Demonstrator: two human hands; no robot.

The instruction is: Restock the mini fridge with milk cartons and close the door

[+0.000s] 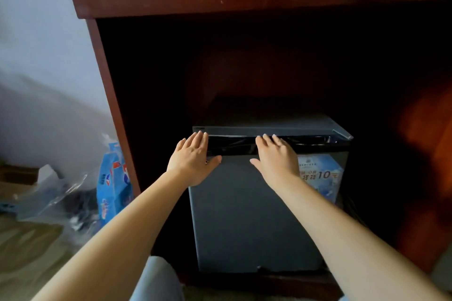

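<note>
A dark grey mini fridge (244,215) stands inside a reddish wooden cabinet, its door facing me and lying against the body. My left hand (193,159) lies flat with straight fingers on the upper left of the door, fingertips on the glossy black top strip. My right hand (276,156) lies flat the same way on the upper middle of the door. A blue sticker (320,176) with "10" printed on it sits on the door's upper right. A blue and white milk package (113,178) stands on the floor to the left. No carton is in either hand.
The wooden cabinet (107,95) surrounds the fridge, with its side panel at the left and a thick top board above. Clear plastic bags and a cardboard box (22,178) lie on the floor at the far left. My knee in light blue trousers (156,281) shows below.
</note>
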